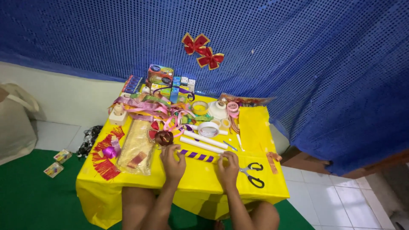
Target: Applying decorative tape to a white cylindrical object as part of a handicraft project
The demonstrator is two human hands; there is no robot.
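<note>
Bare knees and forearms at the bottom edge, tucked against a low tabletop [128, 187] draped in bright yellow cloth. Left hand [172, 162] and right hand [228, 168] sit apart, each closed on one end of a purple-and-yellow striped roll [198, 156] that lies flat near the front edge. Fingers curl over the roll's ends; grip looks light.

Just right of the right hand: black-handled scissors [253, 173], lying open on the cloth. Behind the roll, two plain white tubes [202, 141], side by side and angled the same way. A roll of tape [208, 129] stands just beyond them.

Surface and room: green floor covering [38, 200] to the left, white tiles [341, 200] to the right. Pale low wall behind, hung above with blue sequinned fabric [298, 64]. Two red bows [203, 51] with gold edging pinned to it, one overlapping the other.

Packages: a cluster of small boxes [161, 76] in blue, green and orange at the far edge, print too small to tell. Pink and purple ribbons [140, 106] tangled in front of them. A long clear packet [136, 147] of gold material lies left of the left hand, red fringe [104, 164] beside it near the corner. Two small flat packets [57, 164] rest on the green floor. A beige cloth bag [15, 123] leans at the far left.
</note>
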